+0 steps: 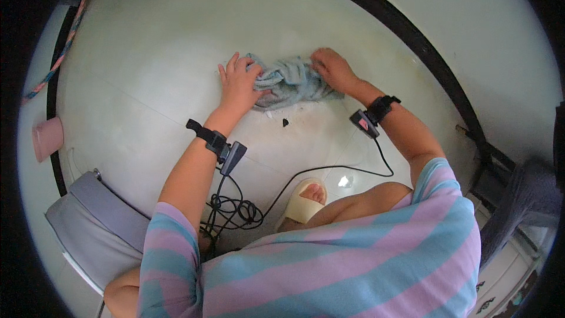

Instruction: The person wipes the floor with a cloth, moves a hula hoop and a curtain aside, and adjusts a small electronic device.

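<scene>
A crumpled light-blue cloth (291, 80) with greyish, dirty-looking patches lies bunched on the pale tiled floor (145, 66). My left hand (240, 81) is at its left end, thumb and index finger on the folds and the other fingers spread. At the right end, my right hand (333, 68) has its fingers curled into the fabric. Just below the cloth there is a small black fragment (285, 122), with a small white bit (269, 115) and brownish dirt specks near it. Part of the cloth's right edge is hidden behind my right hand.
Black cables (238, 212) from the wrist devices lie coiled near my slippered foot (309, 198). A grey fabric item (101, 221) and a pink container (47, 139) are at left. Dark skirting (397, 9) curves along the wall. Dark furniture (507, 212) stands at right.
</scene>
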Tool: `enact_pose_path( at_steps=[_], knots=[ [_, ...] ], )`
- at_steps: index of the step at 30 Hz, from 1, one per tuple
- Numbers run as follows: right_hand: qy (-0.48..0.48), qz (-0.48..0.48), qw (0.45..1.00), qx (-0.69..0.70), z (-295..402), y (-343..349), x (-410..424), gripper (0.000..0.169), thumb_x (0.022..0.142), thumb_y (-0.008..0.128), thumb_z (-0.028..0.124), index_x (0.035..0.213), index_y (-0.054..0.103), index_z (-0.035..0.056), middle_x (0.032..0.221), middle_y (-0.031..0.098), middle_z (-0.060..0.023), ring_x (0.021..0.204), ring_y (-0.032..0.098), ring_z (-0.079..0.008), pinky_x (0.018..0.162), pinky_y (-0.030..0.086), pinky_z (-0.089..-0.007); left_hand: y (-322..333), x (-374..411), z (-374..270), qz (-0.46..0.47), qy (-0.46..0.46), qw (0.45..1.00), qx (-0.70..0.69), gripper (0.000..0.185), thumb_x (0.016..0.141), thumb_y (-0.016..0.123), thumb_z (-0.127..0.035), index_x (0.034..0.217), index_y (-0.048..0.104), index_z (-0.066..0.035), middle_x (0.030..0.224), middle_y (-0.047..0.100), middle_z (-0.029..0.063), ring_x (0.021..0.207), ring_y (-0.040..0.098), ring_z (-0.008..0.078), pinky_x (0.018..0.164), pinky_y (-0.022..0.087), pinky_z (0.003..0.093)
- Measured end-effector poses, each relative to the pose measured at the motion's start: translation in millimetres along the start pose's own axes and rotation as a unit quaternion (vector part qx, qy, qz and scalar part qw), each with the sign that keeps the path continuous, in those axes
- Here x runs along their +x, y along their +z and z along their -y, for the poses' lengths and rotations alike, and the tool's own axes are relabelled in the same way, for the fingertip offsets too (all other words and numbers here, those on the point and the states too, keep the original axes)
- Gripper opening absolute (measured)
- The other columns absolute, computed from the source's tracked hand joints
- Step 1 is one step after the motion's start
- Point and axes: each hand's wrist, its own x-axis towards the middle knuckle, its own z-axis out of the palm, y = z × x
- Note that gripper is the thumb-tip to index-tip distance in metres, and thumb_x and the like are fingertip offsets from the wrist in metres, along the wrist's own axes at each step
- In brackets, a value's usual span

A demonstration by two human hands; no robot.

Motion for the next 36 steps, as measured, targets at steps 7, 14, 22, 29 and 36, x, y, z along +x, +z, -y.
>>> enact_pose_path(
  at_steps=[7, 14, 22, 29, 36],
  knots=[
    [0.042, -0.113, 0.983, 0.135, -8.6, -20.0, 39.1, 0.021, 0.092, 0.051, 0.026, 0.097, 0.053, 0.0067, 0.093, 0.059, -0.0152, 0.084, 0.057, -0.0359, 0.071, 0.046, -0.0431, -33.5, 26.4, 3.1, -0.049, -0.09, 0.989, -0.109, 0.044, 0.066, 0.078, -0.018, 0.1, 0.055, -0.006, 0.1, 0.052, 0.013, 0.092, 0.054, 0.0309, 0.078, 0.046, 0.0365],
    [-0.085, -0.265, 0.958, 0.065, -41.4, 4.9, 90.5, 0.02, 0.089, 0.055, 0.024, 0.102, 0.06, 0.0106, 0.096, 0.06, -0.0123, 0.089, 0.058, -0.0324, 0.077, 0.047, -0.042, -69.9, 28.4, 26.4, -0.04, -0.219, 0.959, -0.178, 0.036, 0.076, 0.073, -0.015, 0.106, 0.054, -0.008, 0.097, 0.059, 0.0037, 0.09, 0.054, 0.0131, 0.079, 0.044, 0.0257],
    [-0.165, -0.191, 0.954, 0.159, 22.6, 91.9, 207.1, 0.029, 0.083, 0.053, 0.007, 0.109, 0.062, 0.0149, 0.107, 0.06, -0.0151, 0.105, 0.054, -0.0329, 0.087, 0.045, -0.0382, -78.1, -10.5, 187.6, -0.074, -0.156, 0.978, 0.115, 0.056, 0.069, 0.071, -0.009, 0.122, 0.057, -0.021, 0.11, 0.056, 0.0147, 0.099, 0.054, 0.0311, 0.088, 0.044, 0.0378],
    [-0.143, 0.078, 0.986, -0.028, 44.2, 147.5, 215.0, 0.052, 0.09, 0.05, 0.022, 0.14, 0.036, 0.028, 0.142, 0.034, -0.0134, 0.132, 0.032, -0.0335, 0.107, 0.028, -0.0517, -7.7, -43.8, 198.8, 0.204, -0.283, 0.93, 0.119, 0.059, 0.073, 0.071, -0.041, 0.126, 0.053, -0.023, 0.133, 0.04, 0.0176, 0.124, 0.034, 0.0391, 0.099, 0.033, 0.056],
    [-0.209, 0.058, 0.967, -0.132, 35.6, 181.9, 207.7, 0.048, 0.089, 0.046, 0.019, 0.137, 0.04, 0.0247, 0.147, 0.029, -0.013, 0.134, 0.028, -0.0366, 0.11, 0.026, -0.0489, 47.2, -58.0, 169.4, 0.101, -0.172, 0.97, 0.137, 0.068, 0.082, 0.06, -0.047, 0.142, 0.032, -0.028, 0.153, 0.008, 0.0132, 0.136, 0.007, 0.0474, 0.096, 0.022, 0.072]
  ],
)
